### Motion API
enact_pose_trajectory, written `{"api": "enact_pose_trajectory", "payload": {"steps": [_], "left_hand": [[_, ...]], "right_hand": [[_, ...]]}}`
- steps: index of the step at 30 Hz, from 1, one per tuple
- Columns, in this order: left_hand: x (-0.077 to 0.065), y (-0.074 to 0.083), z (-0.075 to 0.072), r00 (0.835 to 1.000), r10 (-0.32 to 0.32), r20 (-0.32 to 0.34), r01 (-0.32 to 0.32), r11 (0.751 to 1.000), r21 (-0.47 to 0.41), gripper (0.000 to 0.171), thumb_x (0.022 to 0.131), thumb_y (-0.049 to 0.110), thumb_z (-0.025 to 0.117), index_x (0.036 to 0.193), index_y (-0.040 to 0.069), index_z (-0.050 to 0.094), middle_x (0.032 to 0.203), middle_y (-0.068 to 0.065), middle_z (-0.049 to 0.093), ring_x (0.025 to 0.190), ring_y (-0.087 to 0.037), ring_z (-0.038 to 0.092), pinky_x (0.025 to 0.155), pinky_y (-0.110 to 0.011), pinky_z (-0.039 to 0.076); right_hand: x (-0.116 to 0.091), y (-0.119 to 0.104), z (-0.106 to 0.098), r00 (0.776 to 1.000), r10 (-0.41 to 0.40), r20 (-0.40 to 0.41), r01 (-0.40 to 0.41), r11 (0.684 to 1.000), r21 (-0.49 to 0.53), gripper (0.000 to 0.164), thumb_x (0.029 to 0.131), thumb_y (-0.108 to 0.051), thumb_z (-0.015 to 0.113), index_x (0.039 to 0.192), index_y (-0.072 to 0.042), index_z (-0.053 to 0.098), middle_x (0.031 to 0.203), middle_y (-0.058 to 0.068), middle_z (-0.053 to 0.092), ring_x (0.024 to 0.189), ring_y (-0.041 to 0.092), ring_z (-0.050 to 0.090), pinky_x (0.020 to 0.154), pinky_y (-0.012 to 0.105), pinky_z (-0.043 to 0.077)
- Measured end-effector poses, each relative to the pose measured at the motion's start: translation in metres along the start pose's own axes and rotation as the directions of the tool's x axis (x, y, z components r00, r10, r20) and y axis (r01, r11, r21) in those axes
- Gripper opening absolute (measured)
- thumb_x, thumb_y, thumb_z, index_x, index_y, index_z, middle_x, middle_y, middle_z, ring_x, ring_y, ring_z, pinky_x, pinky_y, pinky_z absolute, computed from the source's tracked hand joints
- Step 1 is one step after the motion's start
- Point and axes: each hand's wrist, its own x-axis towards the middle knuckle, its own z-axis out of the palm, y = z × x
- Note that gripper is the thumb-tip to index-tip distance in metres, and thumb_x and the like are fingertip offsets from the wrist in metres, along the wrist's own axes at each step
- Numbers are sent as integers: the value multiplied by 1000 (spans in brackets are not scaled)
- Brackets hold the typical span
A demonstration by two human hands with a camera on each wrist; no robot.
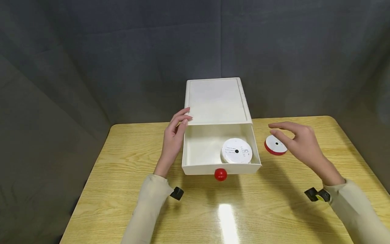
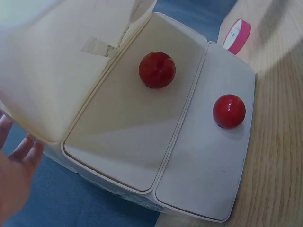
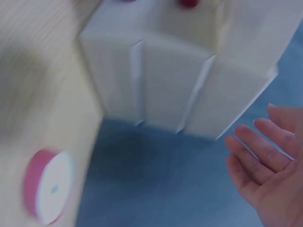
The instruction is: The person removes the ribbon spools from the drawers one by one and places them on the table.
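Now | left hand (image 1: 174, 135) relaxed against drawer unit (image 1: 217, 100) | right hand (image 1: 303, 142) spread near red-edged spool (image 1: 274, 145)

Two spools (image 1: 236, 155) (image 1: 274, 146): one in drawer's (image 1: 199, 169) front right corner, one near tabletop's (image 1: 131, 152) far edge; three drawers (image 2: 137, 111) (image 2: 201, 142), three knobs (image 1: 220, 174) (image 2: 157, 70) (image 2: 229, 111), one cabinet (image 1: 217, 98), two hands (image 1: 173, 138) (image 1: 301, 142)

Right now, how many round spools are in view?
2. One white-faced round spool is inside the open white drawer; one red-edged spool lies on the wooden table near the right hand. Closed drawers below may hide more.
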Motion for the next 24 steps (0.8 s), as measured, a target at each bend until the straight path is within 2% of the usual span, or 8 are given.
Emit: {"api": "enact_pose_trajectory", "payload": {"steps": [4,7,11,14,17,19,22,24], "left_hand": [[0,0,0,1000,-1,1,1,1000,3,24,109,12,51,116,-4,68,149,-9,55,142,-17,45,87,-26,41],[1,-1,0,1000,3,-2,-3,1000,-3,24,109,12,50,115,-4,68,148,-9,56,142,-18,46,86,-26,41],[1,-1,1,1000,1,-6,-1,1000,-14,24,109,11,50,115,-4,68,148,-9,56,141,-19,46,85,-26,41],[0,-1,1,1000,-1,-7,1,1000,-8,24,109,12,50,115,-3,68,148,-8,57,141,-18,47,84,-26,41],[0,0,1,1000,1,-8,-1,1000,0,25,109,12,50,116,-3,68,148,-7,57,140,-17,47,83,-26,41],[0,-1,0,1000,4,-9,-4,1000,3,25,109,13,50,116,-3,68,148,-7,57,140,-16,47,82,-26,41],[1,-1,0,1000,6,-12,-6,1000,5,25,109,12,50,116,-3,68,147,-8,57,140,-16,47,82,-25,41],[1,-2,0,1000,9,-12,-9,1000,-1,24,109,12,50,115,-4,68,147,-9,57,141,-17,47,82,-25,41]], "right_hand": [[5,-32,-2,988,-152,-32,155,983,99,28,83,5,79,108,-6,80,103,8,78,101,-12,63,83,9,45],[9,-50,-1,964,-265,10,260,951,165,33,79,7,81,109,-6,80,104,5,78,103,-5,67,84,10,49],[16,-64,2,904,-407,129,374,900,222,21,87,-6,81,107,-8,79,106,4,78,95,7,70,68,11,48],[23,-73,5,848,-485,214,440,869,225,20,84,-4,83,104,-9,79,104,4,77,91,15,72,65,18,52],[29,-82,7,813,-489,317,450,872,191,27,78,5,83,101,-9,79,101,1,77,91,18,73,71,28,59],[34,-88,9,793,-463,396,433,885,170,23,81,4,82,99,-10,79,99,-2,76,88,15,72,75,34,61],[39,-95,12,753,-417,509,388,906,168,15,89,-1,77,100,-11,79,99,-3,75,85,10,68,74,33,60],[42,-98,15,733,-401,549,374,912,167,12,92,-4,75,100,-11,79,100,-3,74,86,10,67,74,32,59]]}}
